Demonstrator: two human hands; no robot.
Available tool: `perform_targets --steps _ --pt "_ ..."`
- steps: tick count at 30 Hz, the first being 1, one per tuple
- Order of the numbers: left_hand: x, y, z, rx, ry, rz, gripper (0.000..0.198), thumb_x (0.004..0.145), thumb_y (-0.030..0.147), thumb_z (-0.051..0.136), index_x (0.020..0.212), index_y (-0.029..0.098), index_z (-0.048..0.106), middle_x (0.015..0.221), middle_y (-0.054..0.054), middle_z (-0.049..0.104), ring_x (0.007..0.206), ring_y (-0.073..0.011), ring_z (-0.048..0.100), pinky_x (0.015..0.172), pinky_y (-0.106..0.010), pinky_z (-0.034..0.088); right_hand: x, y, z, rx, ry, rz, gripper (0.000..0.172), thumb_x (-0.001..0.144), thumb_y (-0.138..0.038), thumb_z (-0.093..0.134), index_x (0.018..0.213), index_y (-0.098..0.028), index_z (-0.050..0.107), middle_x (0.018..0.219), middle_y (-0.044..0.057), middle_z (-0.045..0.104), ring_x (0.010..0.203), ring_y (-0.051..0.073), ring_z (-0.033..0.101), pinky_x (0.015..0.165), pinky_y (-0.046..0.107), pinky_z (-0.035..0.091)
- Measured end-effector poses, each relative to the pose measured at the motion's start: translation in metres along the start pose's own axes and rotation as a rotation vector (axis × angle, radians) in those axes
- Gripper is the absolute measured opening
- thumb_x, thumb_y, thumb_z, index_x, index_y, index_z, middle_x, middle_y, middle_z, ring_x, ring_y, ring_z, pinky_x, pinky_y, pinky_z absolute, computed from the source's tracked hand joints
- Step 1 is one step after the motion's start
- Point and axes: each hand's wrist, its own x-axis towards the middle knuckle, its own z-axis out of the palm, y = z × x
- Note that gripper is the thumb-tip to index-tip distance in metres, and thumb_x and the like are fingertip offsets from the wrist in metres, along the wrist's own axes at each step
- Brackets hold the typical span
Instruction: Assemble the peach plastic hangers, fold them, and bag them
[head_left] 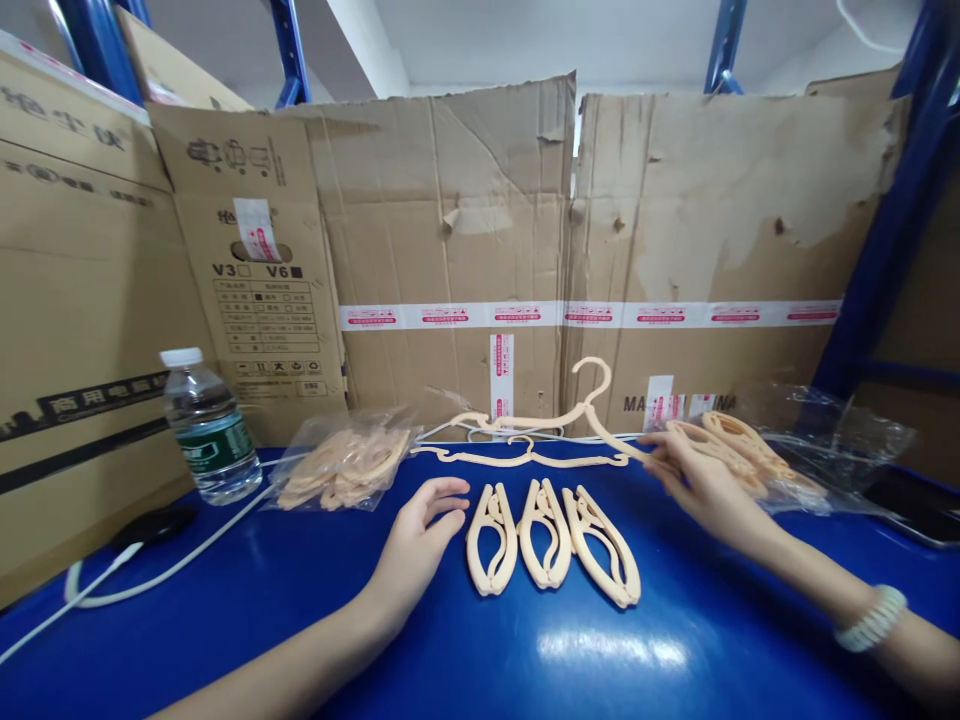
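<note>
My right hand [701, 480] pinches one end of an unfolded cream plastic clothes hanger [588, 411], raised and tilted with its hook upward. Behind and below it, a second unfolded hanger [529, 458] lies flat on the blue table [450, 660]. My left hand [424, 525] holds nothing; its fingers are curved and the thumb is apart from them. Just right of that hand, three folded hangers lie in a row: a left one [511, 545], a middle one [559, 530] and a right one [628, 565].
Clear plastic bags of folded hangers lie at left [345, 465] and right [757, 460]. A water bottle [210, 430] stands far left, near a black device [154, 525] with a white cable [176, 575]. A phone [919, 515] lies far right. Cardboard sheets [450, 250] wall the back.
</note>
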Motion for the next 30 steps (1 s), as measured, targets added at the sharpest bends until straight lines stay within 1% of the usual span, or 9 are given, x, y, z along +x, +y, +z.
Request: perform_targets --steps 3,7,12,14,17,21,25,27,30 --pt "0.001 -0.002 0.001 -0.055 0.007 -0.050 0.042 0.073 0.029 0.066 0.112 0.016 0.058 0.122 -0.015 0.064 0.108 -0.0268 0.065 0.099 -0.042 0.047 -0.001 -0.004 -0.013 0.020 -0.031 -0.034 0.026 0.095 -0.042 0.041 0.102 -0.021 0.055 0.069 0.003 0.061 0.062 0.022 0.059 0.060 0.035 0.048" --pt "-0.001 -0.008 0.006 -0.087 0.008 -0.034 0.060 0.077 0.035 0.067 0.129 0.019 0.043 0.137 -0.016 0.052 0.109 -0.0246 0.064 0.098 -0.040 0.049 -0.005 -0.016 -0.018 0.046 -0.094 -0.094 0.026 0.095 -0.042 0.043 0.102 -0.022 0.058 0.084 0.007 0.067 0.074 0.023 0.063 0.066 0.036 0.050" --pt "-0.011 -0.007 0.010 -0.058 -0.157 0.047 0.068 0.081 0.034 0.064 0.140 0.024 0.031 0.137 -0.014 0.051 0.103 -0.0225 0.066 0.092 -0.038 0.053 -0.011 -0.036 -0.012 0.082 -0.265 -0.121 0.024 0.097 -0.039 0.040 0.099 -0.024 0.059 0.091 0.006 0.068 0.078 0.023 0.063 0.069 0.034 0.051" --pt "-0.014 -0.003 0.010 0.038 -0.218 0.119 0.058 0.084 0.032 0.061 0.138 0.024 0.040 0.134 -0.012 0.055 0.111 -0.0248 0.063 0.097 -0.040 0.049 -0.013 -0.041 -0.010 0.112 -0.321 -0.121 0.025 0.098 -0.037 0.039 0.100 -0.024 0.059 0.094 0.006 0.069 0.082 0.022 0.064 0.072 0.033 0.051" --pt "-0.017 0.005 0.009 0.204 -0.234 0.247 0.034 0.090 0.031 0.054 0.123 0.024 0.060 0.129 -0.009 0.061 0.122 -0.0258 0.055 0.106 -0.040 0.041 -0.015 -0.043 -0.008 0.122 -0.351 -0.138 0.026 0.099 -0.036 0.039 0.105 -0.023 0.060 0.100 0.008 0.068 0.087 0.022 0.064 0.075 0.033 0.051" --pt "-0.015 0.007 0.007 0.176 -0.210 0.218 0.029 0.091 0.033 0.051 0.115 0.024 0.064 0.118 -0.007 0.068 0.112 -0.0250 0.061 0.098 -0.037 0.047 -0.015 -0.036 -0.006 -0.036 -0.281 -0.280 0.026 0.099 -0.030 0.040 0.112 -0.023 0.061 0.096 0.009 0.067 0.087 0.022 0.061 0.075 0.034 0.051" --pt "-0.011 0.002 0.006 0.142 -0.177 0.155 0.030 0.090 0.035 0.053 0.113 0.020 0.063 0.108 -0.006 0.069 0.101 -0.0239 0.063 0.091 -0.036 0.047 -0.015 -0.030 -0.007 -0.351 -0.065 -0.441 0.026 0.098 -0.024 0.041 0.102 -0.020 0.065 0.085 0.009 0.067 0.077 0.023 0.059 0.067 0.036 0.048" --pt "-0.010 0.001 0.006 0.132 -0.166 0.138 0.031 0.090 0.036 0.053 0.113 0.019 0.063 0.103 -0.007 0.069 0.094 -0.0223 0.063 0.085 -0.033 0.048 -0.018 -0.028 -0.007 -0.474 0.033 -0.462 0.027 0.097 -0.019 0.038 0.101 -0.017 0.065 0.087 0.009 0.069 0.073 0.022 0.061 0.063 0.035 0.047" --pt "-0.010 -0.001 0.006 0.103 -0.173 0.116 0.034 0.089 0.038 0.054 0.115 0.018 0.062 0.091 -0.004 0.066 0.078 -0.0177 0.060 0.070 -0.027 0.047 -0.022 -0.026 -0.007 -0.586 0.095 -0.482 0.031 0.095 -0.010 0.035 0.103 -0.016 0.064 0.097 0.010 0.071 0.068 0.020 0.066 0.057 0.031 0.048"
